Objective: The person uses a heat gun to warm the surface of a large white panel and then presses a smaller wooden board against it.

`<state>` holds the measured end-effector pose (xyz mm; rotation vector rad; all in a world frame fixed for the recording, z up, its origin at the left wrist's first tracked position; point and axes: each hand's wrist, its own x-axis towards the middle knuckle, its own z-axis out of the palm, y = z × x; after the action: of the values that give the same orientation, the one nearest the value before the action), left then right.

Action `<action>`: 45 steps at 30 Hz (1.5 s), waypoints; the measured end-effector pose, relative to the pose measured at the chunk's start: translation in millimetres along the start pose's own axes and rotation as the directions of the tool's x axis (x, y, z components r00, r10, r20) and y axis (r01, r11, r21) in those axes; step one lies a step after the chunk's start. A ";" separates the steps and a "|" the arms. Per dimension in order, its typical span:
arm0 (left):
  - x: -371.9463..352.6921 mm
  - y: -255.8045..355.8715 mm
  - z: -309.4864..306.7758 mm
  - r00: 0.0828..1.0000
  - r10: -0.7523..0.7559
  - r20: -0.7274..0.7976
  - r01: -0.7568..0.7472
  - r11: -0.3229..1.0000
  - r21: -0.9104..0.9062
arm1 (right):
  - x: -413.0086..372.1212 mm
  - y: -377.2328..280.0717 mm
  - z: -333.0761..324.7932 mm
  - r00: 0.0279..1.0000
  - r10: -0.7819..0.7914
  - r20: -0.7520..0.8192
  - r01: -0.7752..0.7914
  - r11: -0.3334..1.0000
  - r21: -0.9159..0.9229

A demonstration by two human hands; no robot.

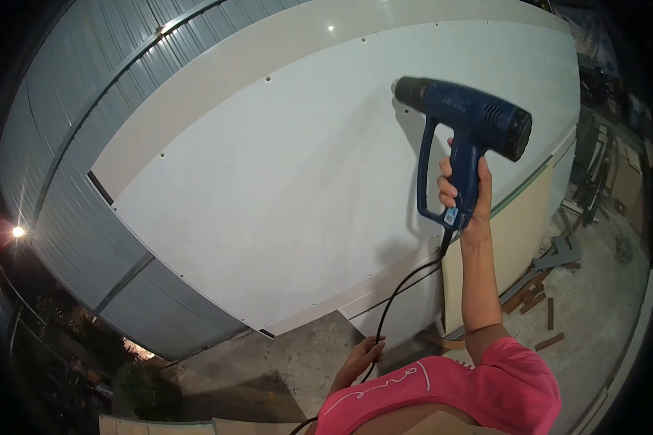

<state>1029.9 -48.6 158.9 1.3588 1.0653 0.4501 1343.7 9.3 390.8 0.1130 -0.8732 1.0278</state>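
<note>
A dark blue heat gun (461, 109) is held up in front of a large white panel (268, 167), its nozzle pointing left. My right hand (466, 185) is wrapped round its handle, fingers closed. A black cable (393, 293) runs down from the handle's base. Lower down, my left hand (366, 355) is closed at the cable, with the fingers partly bent round it. Small round holes or screw heads dot the panel near its edges. Whether the nozzle touches the panel cannot be made out.
Corrugated metal wall (87, 94) stands at the left. A cream board (515, 232) with a green edge leans behind my right forearm. Scrap pieces (530, 293) lie on the concrete floor (595, 312) at the right. A bright lamp (18, 232) shines at far left.
</note>
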 end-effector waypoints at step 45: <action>-159.8 243.7 -16.7 0.069 0.994 0.082 -0.913 0.096 -0.397 | -43.6 -35.6 41.2 0.983 -0.026 0.184 -0.002 0.989 0.148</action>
<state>1012.0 -113.0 443.1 1.6932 -0.4553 1.2566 1338.0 -59.6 399.4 0.3440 -0.9632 1.0824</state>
